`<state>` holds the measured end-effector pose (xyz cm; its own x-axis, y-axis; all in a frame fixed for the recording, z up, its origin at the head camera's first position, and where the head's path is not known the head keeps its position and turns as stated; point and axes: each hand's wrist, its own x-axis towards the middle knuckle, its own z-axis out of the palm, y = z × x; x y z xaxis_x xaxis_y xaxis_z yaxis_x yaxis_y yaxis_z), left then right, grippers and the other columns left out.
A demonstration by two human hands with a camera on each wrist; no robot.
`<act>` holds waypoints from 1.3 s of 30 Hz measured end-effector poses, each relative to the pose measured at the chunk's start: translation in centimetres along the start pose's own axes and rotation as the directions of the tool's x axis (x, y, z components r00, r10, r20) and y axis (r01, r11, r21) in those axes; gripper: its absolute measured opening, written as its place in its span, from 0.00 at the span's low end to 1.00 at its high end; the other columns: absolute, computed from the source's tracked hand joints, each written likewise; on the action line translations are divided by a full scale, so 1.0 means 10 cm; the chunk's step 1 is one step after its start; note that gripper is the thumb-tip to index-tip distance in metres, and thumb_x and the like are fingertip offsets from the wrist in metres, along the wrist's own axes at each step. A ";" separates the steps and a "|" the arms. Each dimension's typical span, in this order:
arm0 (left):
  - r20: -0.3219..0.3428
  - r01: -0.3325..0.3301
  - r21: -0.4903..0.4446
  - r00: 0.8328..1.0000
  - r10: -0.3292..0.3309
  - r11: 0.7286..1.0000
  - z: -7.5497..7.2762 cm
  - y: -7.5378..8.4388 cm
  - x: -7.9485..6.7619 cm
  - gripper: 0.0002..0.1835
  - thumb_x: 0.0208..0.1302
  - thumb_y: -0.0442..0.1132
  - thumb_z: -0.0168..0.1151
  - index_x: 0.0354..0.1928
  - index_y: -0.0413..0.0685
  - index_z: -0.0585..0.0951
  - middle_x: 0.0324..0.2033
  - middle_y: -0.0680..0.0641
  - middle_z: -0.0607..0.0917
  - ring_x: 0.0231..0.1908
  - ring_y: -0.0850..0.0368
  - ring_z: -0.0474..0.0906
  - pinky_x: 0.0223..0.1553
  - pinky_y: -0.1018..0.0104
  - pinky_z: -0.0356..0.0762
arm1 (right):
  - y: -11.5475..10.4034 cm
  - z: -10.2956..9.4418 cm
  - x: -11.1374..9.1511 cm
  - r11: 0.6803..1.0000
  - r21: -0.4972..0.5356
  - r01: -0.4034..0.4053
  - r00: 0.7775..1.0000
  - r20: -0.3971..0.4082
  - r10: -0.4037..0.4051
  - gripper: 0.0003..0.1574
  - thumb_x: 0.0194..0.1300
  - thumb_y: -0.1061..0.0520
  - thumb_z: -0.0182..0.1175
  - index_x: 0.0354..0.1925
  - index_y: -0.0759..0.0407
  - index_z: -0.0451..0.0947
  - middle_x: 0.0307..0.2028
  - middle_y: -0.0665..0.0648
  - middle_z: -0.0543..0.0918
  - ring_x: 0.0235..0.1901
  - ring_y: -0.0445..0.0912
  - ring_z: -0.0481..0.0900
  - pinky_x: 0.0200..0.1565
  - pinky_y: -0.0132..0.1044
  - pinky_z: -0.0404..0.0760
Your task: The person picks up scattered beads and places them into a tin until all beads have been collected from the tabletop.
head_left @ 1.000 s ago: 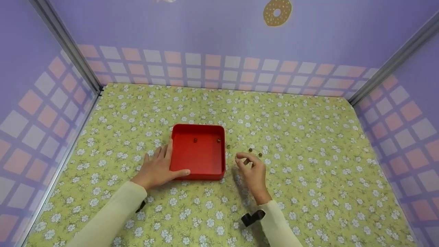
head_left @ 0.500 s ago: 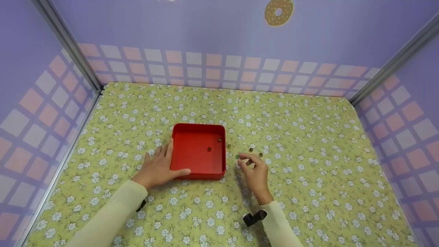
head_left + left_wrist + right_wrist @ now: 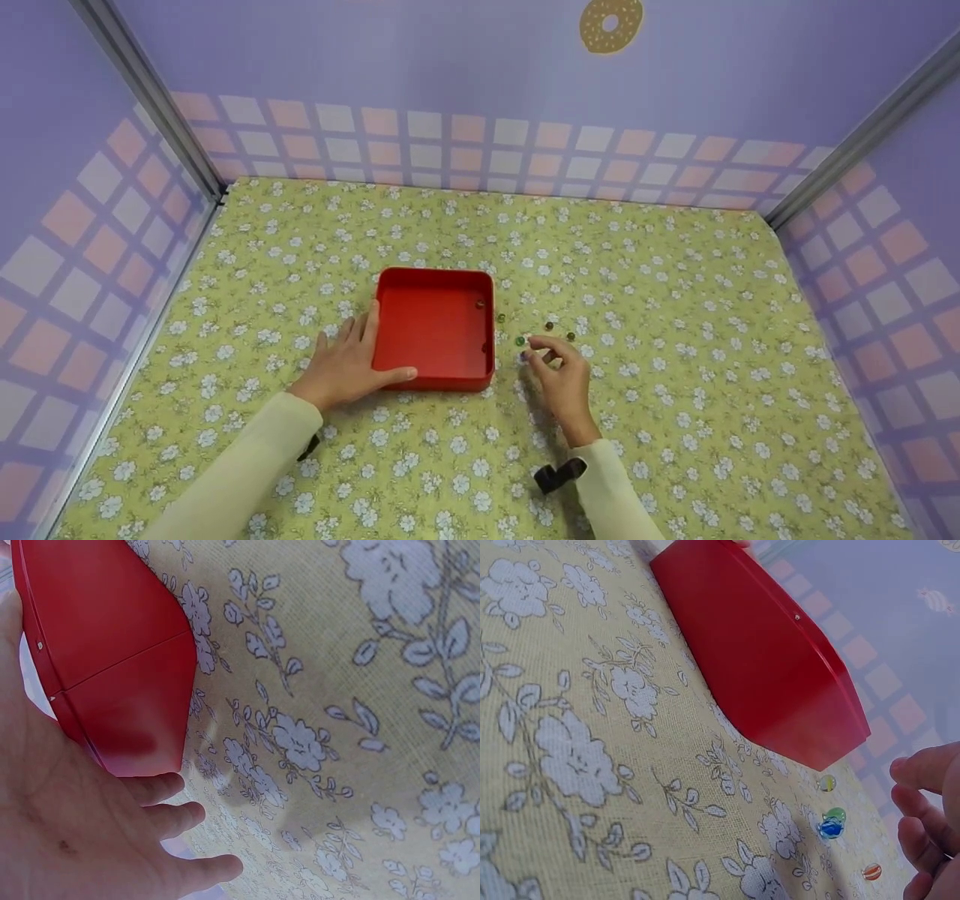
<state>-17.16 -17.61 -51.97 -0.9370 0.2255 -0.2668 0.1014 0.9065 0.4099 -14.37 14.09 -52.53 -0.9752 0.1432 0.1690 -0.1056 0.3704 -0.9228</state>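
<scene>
A square red box (image 3: 435, 330) lies on the flowered cloth, two small marbles inside it along its right wall. My left hand (image 3: 341, 371) rests against the box's left side, fingers straight and thumb reaching over the near rim. Right of the box, my right hand (image 3: 561, 375) is low over the cloth, fingers loosely bent with nothing visible between them. By its fingertips lie a green marble (image 3: 520, 341) and a blue marble (image 3: 831, 826). A yellowish marble (image 3: 826, 783) sits close to the box wall, and an orange-striped marble (image 3: 872, 871) lies near my right fingers.
Two dark marbles, one of them a brownish marble (image 3: 550, 326), lie just beyond my right hand. A yellow-green flowered cloth (image 3: 675, 337) covers the table. Purple walls with a checked band (image 3: 465, 154) enclose it at the back and both sides.
A marble inside the box has rolled right and nearer, up to the right wall. My right hand has shifted slightly right, uncovering the green and blue marbles. My left hand stays put.
</scene>
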 end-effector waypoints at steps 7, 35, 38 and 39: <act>0.002 0.000 0.005 1.000 0.000 1.000 0.00 0.01 0.00 0.67 0.49 0.81 0.52 0.76 0.53 0.29 0.77 0.39 0.45 0.75 0.34 0.43 0.67 0.26 0.34 | 0.03 0.00 0.01 1.000 0.001 -0.024 1.000 0.011 0.024 0.11 0.62 0.65 0.64 0.44 0.65 0.84 0.42 0.65 0.85 0.30 0.53 0.76 0.25 0.27 0.69; -0.007 0.002 0.011 1.000 -0.001 1.000 0.01 -0.01 0.01 0.68 0.47 0.83 0.50 0.76 0.52 0.30 0.77 0.40 0.46 0.75 0.34 0.44 0.66 0.25 0.34 | 0.59 0.11 0.13 0.998 -0.014 -0.057 0.998 0.037 0.058 0.12 0.60 0.60 0.67 0.45 0.57 0.85 0.40 0.54 0.86 0.31 0.43 0.82 0.34 0.29 0.80; -0.007 -0.005 0.009 1.000 0.005 1.000 0.00 -0.01 0.00 0.68 0.47 0.83 0.49 0.77 0.52 0.31 0.77 0.40 0.46 0.75 0.34 0.43 0.66 0.25 0.35 | 0.55 0.11 0.11 0.998 -0.022 -0.055 0.997 0.044 0.056 0.13 0.60 0.62 0.66 0.46 0.59 0.85 0.40 0.57 0.86 0.32 0.45 0.81 0.33 0.28 0.78; -0.005 -0.007 0.007 1.000 0.007 1.000 0.00 -0.01 0.00 0.68 0.47 0.83 0.49 0.76 0.52 0.30 0.77 0.40 0.46 0.75 0.34 0.43 0.66 0.25 0.35 | 0.55 0.11 0.11 0.998 -0.019 -0.052 0.998 0.047 0.052 0.13 0.61 0.62 0.66 0.46 0.59 0.84 0.40 0.58 0.86 0.32 0.45 0.81 0.34 0.28 0.78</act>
<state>-17.18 -17.69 -51.97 -0.9378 0.2302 -0.2598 0.1104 0.9074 0.4056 -16.22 15.23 -57.82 -0.9874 0.1192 0.1040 -0.0514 0.3800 -0.9236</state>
